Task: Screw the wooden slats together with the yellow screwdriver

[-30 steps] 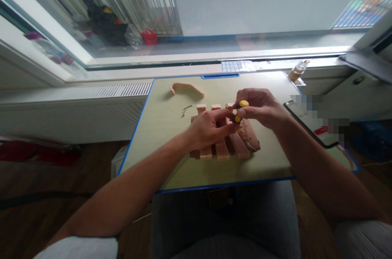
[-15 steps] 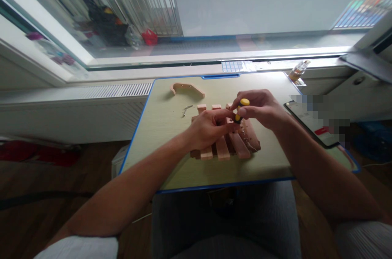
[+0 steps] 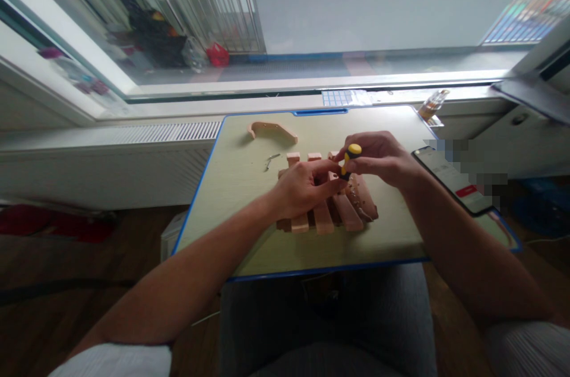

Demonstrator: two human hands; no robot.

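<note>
A yellow-and-black screwdriver [image 3: 354, 151] stands nearly upright above the wooden slat assembly [image 3: 324, 219]. My right hand [image 3: 378, 154] pinches its handle between thumb and fingers. Across the slats lies my left hand [image 3: 303, 184], its thumb and fingers closed about the wood beside the screwdriver's lower end. The screwdriver's tip is hidden by the fingers. Several pale slats cross darker wood pieces, and a curved darker board [image 3: 365, 196] with small holes and bits on it lies at the right side.
A bent wooden piece [image 3: 274, 126] lies at the table's [image 3: 240, 246] back left. Small metal parts [image 3: 269, 160] are left of the slats. A phone or tablet [image 3: 458, 181] lies at the right edge. A small bottle [image 3: 433, 105] stands by the window sill.
The screwdriver handle has shifted and tilted very slightly, with my right fingers turned a little around it. My left hand stays in place on the wood.
</note>
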